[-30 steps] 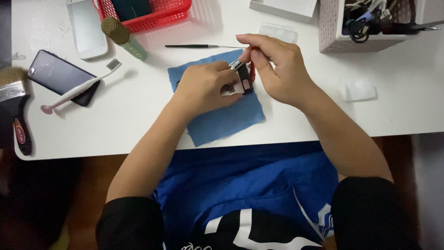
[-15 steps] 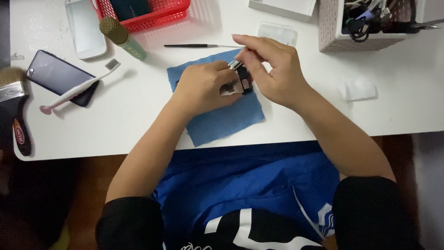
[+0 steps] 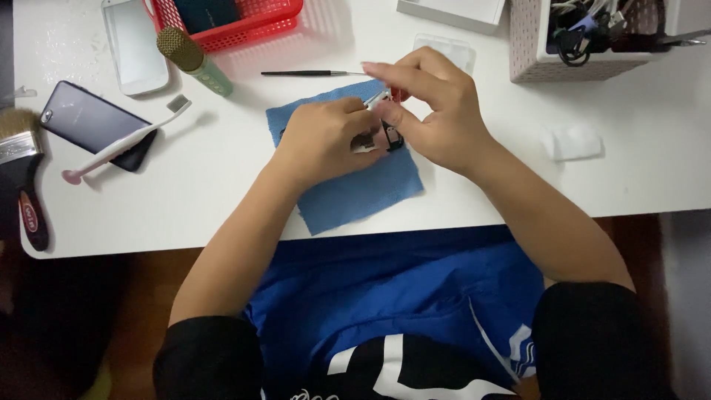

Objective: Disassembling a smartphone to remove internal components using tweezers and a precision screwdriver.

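Both forearms reach in from the near edge of the white table [image 3: 222,200] and meet over a blue cloth [image 3: 355,189] lying flat near the middle. The left hand [image 3: 322,141] lies knuckles up on the cloth, fingers curled in and pressed onto a small dark part [image 3: 389,137] that peeks out at its right side. The part sits on the cloth between the two hands; most of it is hidden, so its shape is unclear. The right hand [image 3: 437,111] hovers just right of it, wrist bent, thumb and bent fingers pinching a thin metal tool [image 3: 375,98] whose tip points left towards the left hand's fingertips. The index finger stretches out straight to the left above the tool.

Just beyond the hands lies a thin black pick [image 3: 311,72], flat on the table. Farther left are a green tube with a gold cap [image 3: 192,59], a red basket [image 3: 244,18], a white phone [image 3: 135,44], a dark phone [image 3: 92,122] with a white toothbrush [image 3: 122,141] across it, and a paintbrush [image 3: 22,170] at the left edge. A white bin of tools [image 3: 563,37] stands far right, with a small white pad [image 3: 570,141] nearer.
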